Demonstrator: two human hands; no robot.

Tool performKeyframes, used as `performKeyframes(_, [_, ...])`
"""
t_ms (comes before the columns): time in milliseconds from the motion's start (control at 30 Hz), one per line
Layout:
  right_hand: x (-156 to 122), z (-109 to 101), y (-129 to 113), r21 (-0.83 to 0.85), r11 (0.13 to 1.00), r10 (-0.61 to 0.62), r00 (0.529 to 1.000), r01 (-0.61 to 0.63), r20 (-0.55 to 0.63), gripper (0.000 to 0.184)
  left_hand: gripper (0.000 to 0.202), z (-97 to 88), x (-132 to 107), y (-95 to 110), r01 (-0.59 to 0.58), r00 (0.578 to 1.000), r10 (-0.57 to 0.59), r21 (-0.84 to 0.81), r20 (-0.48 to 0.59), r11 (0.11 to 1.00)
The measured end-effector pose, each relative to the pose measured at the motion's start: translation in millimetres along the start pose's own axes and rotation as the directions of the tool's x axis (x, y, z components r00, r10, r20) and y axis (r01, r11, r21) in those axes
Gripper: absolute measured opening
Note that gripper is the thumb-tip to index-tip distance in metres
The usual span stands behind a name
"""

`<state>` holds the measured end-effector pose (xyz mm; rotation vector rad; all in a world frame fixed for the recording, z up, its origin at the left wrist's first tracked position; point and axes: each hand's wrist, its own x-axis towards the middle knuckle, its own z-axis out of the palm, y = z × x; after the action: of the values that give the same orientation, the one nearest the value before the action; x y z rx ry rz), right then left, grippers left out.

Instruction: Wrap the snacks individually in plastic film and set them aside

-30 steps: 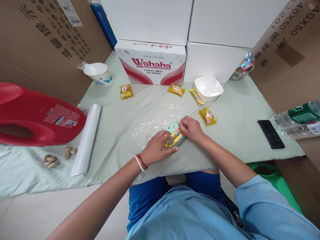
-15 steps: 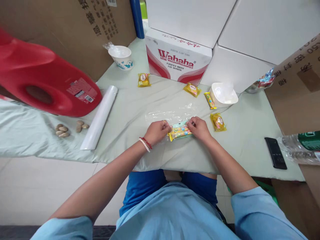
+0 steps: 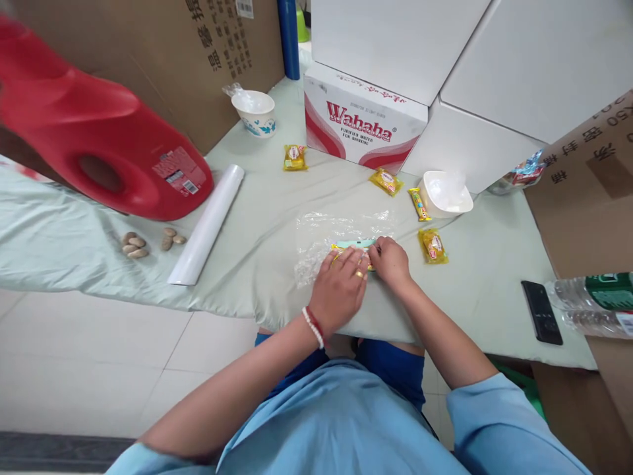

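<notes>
My left hand [image 3: 343, 287] lies palm down over a small bundle of snack packets [image 3: 357, 245], yellow and mint green, with fingers flat on it. My right hand [image 3: 391, 262] pinches the bundle's right end. The bundle rests on a sheet of clear plastic wrap [image 3: 326, 231] spread on the pale green table cover [image 3: 257, 224]. Most of the bundle is hidden under my left hand.
Loose yellow packets [image 3: 432, 245] [image 3: 386, 181] [image 3: 295, 157] and a white bowl [image 3: 445, 195] lie beyond. A wrap roll [image 3: 208, 223], red jug [image 3: 99, 158], nuts [image 3: 134, 244], paper cup [image 3: 254, 112], Wahaha box [image 3: 363, 125], phone [image 3: 541, 311] and bottles [image 3: 598, 300] surround.
My left hand moved from the bundle's left end to lie flat over it. The camera view shifted left and tilted slightly.
</notes>
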<state>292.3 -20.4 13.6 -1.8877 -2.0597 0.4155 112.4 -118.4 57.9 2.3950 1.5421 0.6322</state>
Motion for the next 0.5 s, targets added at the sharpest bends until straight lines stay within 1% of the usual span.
performKeyframes(67, [1.5, -6.2, 3.3, 0.085, 0.996, 0.010, 1.000, -0.012, 0.017, 0.024, 0.046, 22.7, 10.1, -11.0, 0.077, 0.996, -0.077, 0.004, 0.043, 0.997])
performKeyframes(100, [3.3, -10.4, 6.8, 0.139, 0.990, 0.026, 0.999, -0.030, 0.029, 0.026, 0.047, 30.3, 14.6, -17.2, 0.096, 0.994, -0.096, 0.007, 0.055, 0.995])
performKeyframes(167, [10.3, -20.6, 15.8, 0.197, 0.977, 0.065, 0.995, -0.079, 0.078, 0.030, 0.046, 37.6, 20.3, -26.5, 0.093, 0.993, -0.094, 0.010, 0.065, 0.996])
performKeyframes(233, [24.0, -31.2, 23.3, 0.123, 0.988, 0.081, 0.990, -0.096, 0.118, 0.030, 0.045, 37.5, 21.9, -29.4, 0.081, 0.994, -0.081, 0.012, 0.066, 0.997])
performKeyframes(267, [33.7, -35.5, 24.9, 0.052, 0.996, 0.070, 0.992, -0.075, 0.107, 0.027, 0.043, 36.2, 21.8, -28.7, 0.080, 0.995, -0.080, 0.014, 0.065, 0.997])
performKeyframes(300, [45.0, -38.6, 24.2, -0.020, 0.999, 0.034, 0.996, -0.033, 0.079, 0.023, 0.042, 34.6, 21.6, -27.3, 0.084, 0.995, -0.085, 0.020, 0.058, 0.996])
performKeyframes(333, [57.7, -40.0, 21.1, -0.078, 0.996, -0.030, 0.998, 0.033, 0.048, 0.018, 0.041, 33.1, 21.4, -25.5, 0.092, 0.995, -0.093, 0.030, 0.047, 0.995])
performKeyframes(367, [71.0, -39.5, 15.6, -0.112, 0.986, -0.118, 0.993, 0.120, 0.027, 0.013, 0.040, 31.9, 21.3, -23.7, 0.102, 0.994, -0.104, 0.042, 0.034, 0.994])
performKeyframes(400, [84.3, -37.1, 8.1, -0.122, 0.968, -0.219, 0.975, 0.221, 0.030, 0.011, 0.039, 30.9, 21.5, -22.1, 0.112, 0.993, -0.113, 0.054, 0.023, 0.992])
performKeyframes(433, [97.1, -33.1, -0.9, -0.112, 0.939, -0.318, 0.945, 0.325, 0.070, 0.018, 0.039, 30.1, 21.8, -20.9, 0.117, 0.993, -0.119, 0.064, 0.019, 0.991])
performKeyframes(467, [108.7, -28.2, -10.6, -0.093, 0.909, -0.394, 0.909, 0.407, 0.134, 0.031, 0.039, 29.4, 22.2, -20.2, 0.117, 0.993, -0.119, 0.071, 0.024, 0.991])
performKeyframes(500, [119.0, -23.1, -20.3, -0.081, 0.886, -0.433, 0.876, 0.457, 0.213, 0.044, 0.039, 28.7, 22.9, -19.8, 0.112, 0.993, -0.115, 0.078, 0.036, 0.991])
